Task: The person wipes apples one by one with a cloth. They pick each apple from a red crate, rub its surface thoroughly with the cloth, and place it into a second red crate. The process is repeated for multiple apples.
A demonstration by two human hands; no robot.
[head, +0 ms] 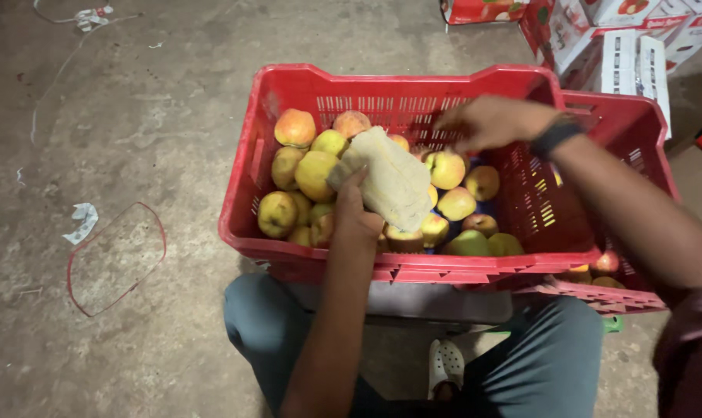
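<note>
Left hand point(354, 210) is inside the red plastic crate point(289, 93), clenched around the near end of a folded beige cloth point(390, 178); the cloth lies tilted across the top of the apples point(312, 174), running from the hand up toward the far middle of the crate. Right hand point(482, 122) hovers over the far right part of the crate, fingers bent down toward the apples near the far wall; motion blur there, so I cannot tell if it is grasping one or just touching, looks loose to me. Dark wristband point(556, 135) on the right wrist. Apples are yellow-green with red blush, piled deepest at the left side, thinner at the right where a blue liner point(486, 207) shows between them. The crate sits on top of a second red crate point(637, 124), offset to the right, with a few apples visible through its near right corner. Person is seated on the concrete floor point(134, 116), grey-trousered knees point(258, 317) either side, the crate stack just beyond them, a white perforated shoe point(446, 364) between the legs. On the floor at left: a red strap loop point(115, 259) and a scrap of white paper point(80, 220) just beside it. Far right: stacked red-and-white cardboard boxes point(622, 46).
</note>
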